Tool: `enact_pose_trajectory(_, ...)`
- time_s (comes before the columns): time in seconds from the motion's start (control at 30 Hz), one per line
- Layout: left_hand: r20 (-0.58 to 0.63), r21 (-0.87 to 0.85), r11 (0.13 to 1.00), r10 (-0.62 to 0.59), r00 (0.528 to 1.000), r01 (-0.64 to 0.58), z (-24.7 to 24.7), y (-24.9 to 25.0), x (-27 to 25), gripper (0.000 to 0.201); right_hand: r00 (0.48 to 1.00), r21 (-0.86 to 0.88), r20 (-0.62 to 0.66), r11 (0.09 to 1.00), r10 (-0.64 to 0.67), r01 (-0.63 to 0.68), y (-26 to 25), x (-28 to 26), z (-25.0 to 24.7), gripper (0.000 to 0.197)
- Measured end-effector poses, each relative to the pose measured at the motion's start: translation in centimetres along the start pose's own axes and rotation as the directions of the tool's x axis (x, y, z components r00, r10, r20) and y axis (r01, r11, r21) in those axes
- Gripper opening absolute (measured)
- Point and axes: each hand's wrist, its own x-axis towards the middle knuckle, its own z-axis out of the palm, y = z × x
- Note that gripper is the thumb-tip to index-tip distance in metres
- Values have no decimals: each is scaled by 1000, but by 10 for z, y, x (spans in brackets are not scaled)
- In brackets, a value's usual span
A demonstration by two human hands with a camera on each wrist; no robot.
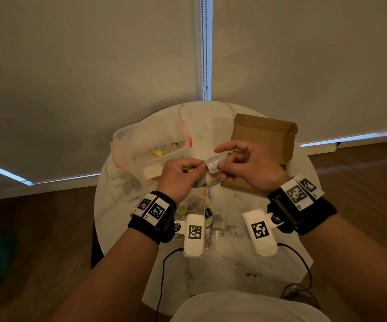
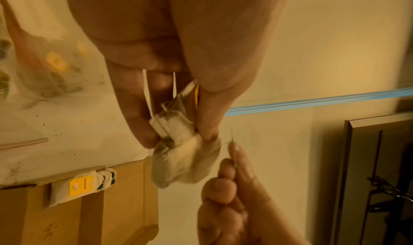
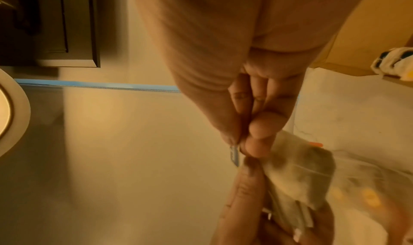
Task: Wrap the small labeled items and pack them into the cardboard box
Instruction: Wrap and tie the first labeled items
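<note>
Above the marble table (image 1: 245,259), both hands hold one tea bag (image 1: 211,180) between them. My left hand (image 1: 200,166) pinches the crumpled bag (image 2: 185,160) between thumb and fingers, with white strings and a yellow tag edge (image 2: 196,95) tucked in its grip. My right hand (image 1: 221,168) pinches the bag's small purple labelled tag (image 1: 213,164) at thumb and fingertips (image 3: 257,149), index finger raised. The open cardboard box (image 1: 264,138) stands just behind the right hand. A wrapped bag with a yellow label (image 2: 78,187) and another wrapped bundle (image 3: 395,63) lie inside it.
A clear plastic container (image 1: 150,145) with orange latches sits at the back left, a yellow tag inside. A clear zip bag (image 1: 203,214) with more tea bags lies under my wrists. Tea crumbs dot the front of the table, where black cables hang over the edge.
</note>
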Motion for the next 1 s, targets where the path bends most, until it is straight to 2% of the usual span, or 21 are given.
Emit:
enact_pose_trajectory(0.07, -2, 4, 1000, 7, 1000, -7, 0, 2, 0, 11, 999, -30, -5, 998, 51, -51, 6, -1, 0, 25)
enact_pose_trajectory(0.17, -3, 9, 1000, 14, 1000, -14, -1, 3, -1, 14, 995, -58, -11, 993, 100, -101, 8, -1, 0, 15)
enact_pose_trajectory(0.27, 13, 44, 998, 37, 999, -38, -1, 4, -2, 18, 997, -128, -26, 989, 74, -77, 8, -2, -1, 7)
enact_pose_trajectory(0.4, 13, 72, 997, 34, 999, -35, 0, 0, -3, 24, 995, -202, -82, 977, 57, -72, 13, -2, -4, 13)
enact_pose_trajectory(0.53, 47, 14, 1000, -15, 999, 14, -2, 1, -4, 39, 987, -176, -138, 979, 80, -104, 16, -1, -11, 14)
enact_pose_trajectory(0.67, 95, -22, 1000, 19, 995, -17, -4, 5, -5, 46, 987, -157, -141, 982, 80, -103, 18, 0, -14, 15)
enact_pose_trajectory(0.83, 37, 25, 999, 24, 999, -24, -8, 0, -2, 23, 986, -145, -143, 984, 82, -103, 17, -1, -15, 19)
enact_pose_trajectory(1.0, -46, 55, 996, 75, 996, -72, -11, -2, -1, 22, 989, -148, -134, 985, 68, -88, 16, -1, -15, 17)
